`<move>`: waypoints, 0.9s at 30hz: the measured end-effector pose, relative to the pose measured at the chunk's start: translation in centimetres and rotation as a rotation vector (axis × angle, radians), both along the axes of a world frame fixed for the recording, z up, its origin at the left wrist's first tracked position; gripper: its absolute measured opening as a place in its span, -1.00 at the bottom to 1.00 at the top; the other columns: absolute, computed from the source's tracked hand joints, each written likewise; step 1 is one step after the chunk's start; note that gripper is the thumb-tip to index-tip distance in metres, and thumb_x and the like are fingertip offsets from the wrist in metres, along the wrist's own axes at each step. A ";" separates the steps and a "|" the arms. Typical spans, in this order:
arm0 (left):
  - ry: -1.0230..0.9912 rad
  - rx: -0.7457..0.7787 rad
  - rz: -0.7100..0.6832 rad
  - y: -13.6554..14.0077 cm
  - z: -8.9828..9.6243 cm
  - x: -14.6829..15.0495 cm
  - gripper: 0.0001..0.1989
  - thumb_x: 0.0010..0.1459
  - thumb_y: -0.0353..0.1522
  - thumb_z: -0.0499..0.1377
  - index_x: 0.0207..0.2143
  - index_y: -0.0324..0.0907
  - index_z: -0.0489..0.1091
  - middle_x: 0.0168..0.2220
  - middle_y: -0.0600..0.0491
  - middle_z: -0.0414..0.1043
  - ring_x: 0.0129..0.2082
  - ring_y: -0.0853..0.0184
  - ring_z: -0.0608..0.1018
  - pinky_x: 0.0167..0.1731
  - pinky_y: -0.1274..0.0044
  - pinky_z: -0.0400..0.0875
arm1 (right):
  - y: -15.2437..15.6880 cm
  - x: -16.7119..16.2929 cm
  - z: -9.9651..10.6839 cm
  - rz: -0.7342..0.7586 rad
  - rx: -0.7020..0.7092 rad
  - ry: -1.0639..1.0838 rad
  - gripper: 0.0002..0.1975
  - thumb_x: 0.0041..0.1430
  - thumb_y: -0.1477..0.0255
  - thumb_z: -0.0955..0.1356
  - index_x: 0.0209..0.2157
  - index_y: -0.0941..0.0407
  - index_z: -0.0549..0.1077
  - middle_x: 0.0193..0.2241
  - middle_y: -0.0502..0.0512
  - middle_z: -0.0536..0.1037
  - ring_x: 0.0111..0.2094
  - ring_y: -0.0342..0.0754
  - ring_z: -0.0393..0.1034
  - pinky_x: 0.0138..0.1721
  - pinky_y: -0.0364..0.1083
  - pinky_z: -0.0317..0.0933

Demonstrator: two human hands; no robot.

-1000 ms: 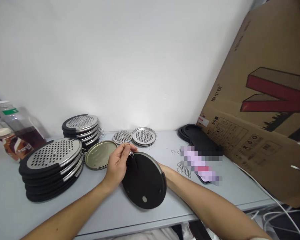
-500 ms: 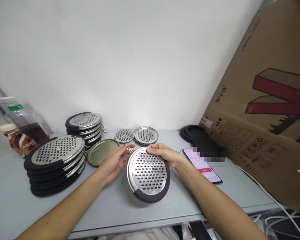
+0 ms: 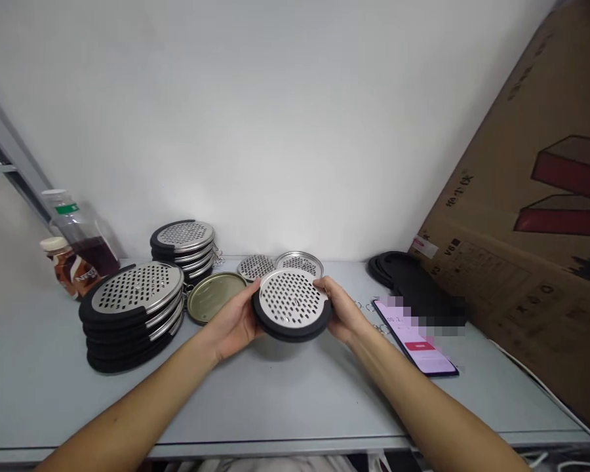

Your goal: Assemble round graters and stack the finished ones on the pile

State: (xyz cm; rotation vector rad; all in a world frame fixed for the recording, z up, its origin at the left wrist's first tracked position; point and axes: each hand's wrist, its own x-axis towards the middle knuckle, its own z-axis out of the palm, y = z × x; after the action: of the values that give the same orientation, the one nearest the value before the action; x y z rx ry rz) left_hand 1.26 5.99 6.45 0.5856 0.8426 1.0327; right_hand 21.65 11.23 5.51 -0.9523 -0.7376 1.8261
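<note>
A round metal grater (image 3: 292, 299), its face full of small slots and its near edge wrapped in a black rim, is held above the table between both hands. My left hand (image 3: 236, 322) grips it by the left side, fingers mostly hidden below. On the right edge, my right hand (image 3: 342, 308) closes on it with the thumb on top. Behind it lie a loose slotted disc (image 3: 256, 266) and a rimmed slotted disc (image 3: 299, 261). A gold-coloured round lid (image 3: 215, 295) rests just beyond my left hand.
Two stacks of black-rimmed graters, a near stack (image 3: 132, 292) and a far stack (image 3: 184, 235), stand left. Two bottles (image 3: 91, 242) are behind them. Right are a phone (image 3: 417, 347), small wire rings (image 3: 382, 329), black rims (image 3: 408, 278) and a leaning cardboard box (image 3: 511, 249).
The grater has tipped flatter and turned, so its black rim faces me. My left hand has moved from the wire loop to the grater's left edge. The view has shifted slightly left.
</note>
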 end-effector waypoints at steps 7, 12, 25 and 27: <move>0.162 0.168 0.142 -0.2 -1.0 0.4 -0.63 0.12 -0.33 0.31 -0.02 -0.25 0.44 -0.04 -0.17 0.53 -0.11 0.15 0.58 -0.25 0.44 0.56 | -0.7 -0.8 -0.3 0.002 0.091 0.105 -0.91 0.04 0.54 0.34 -0.35 0.19 0.45 -0.43 0.08 0.58 -0.44 -0.10 0.46 -0.43 -0.17 0.37; 0.225 0.210 0.309 0.3 0.7 -0.9 -0.80 0.16 -0.38 0.26 -0.17 -0.30 0.51 -0.18 -0.12 0.59 -0.25 0.26 0.63 -0.35 0.57 0.56 | -1.2 -0.9 0.1 0.148 0.141 0.146 -0.79 0.16 0.29 0.39 -0.28 0.16 0.46 -0.41 0.10 0.58 -0.38 -0.04 0.50 -0.30 -0.07 0.43; 0.691 0.130 0.510 -2.6 8.7 -16.3 -0.80 0.26 -0.47 0.15 -0.08 -0.33 0.46 -0.38 0.03 0.61 -0.50 0.44 0.57 -0.43 0.65 0.52 | -2.0 -0.9 0.1 0.353 0.325 -0.047 -0.67 0.14 0.19 0.42 -0.44 0.16 0.36 -0.43 0.06 0.49 -0.48 -0.15 0.40 -0.36 -0.08 0.37; 0.776 0.097 0.553 -3.1 8.2 -18.4 -0.77 0.24 -0.44 0.17 -0.05 -0.26 0.45 -0.35 0.07 0.61 -0.48 0.45 0.56 -0.44 0.65 0.51 | -2.1 -0.9 0.1 0.378 0.343 -0.059 -0.68 0.14 0.20 0.43 -0.42 0.17 0.37 -0.42 0.06 0.50 -0.48 -0.15 0.40 -0.36 -0.08 0.37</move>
State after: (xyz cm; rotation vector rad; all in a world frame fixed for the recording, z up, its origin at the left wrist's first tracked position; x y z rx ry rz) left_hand -17.15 2.90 14.70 0.8839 1.7094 1.3666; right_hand 20.72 9.15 5.57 -0.6742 -1.2905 1.9075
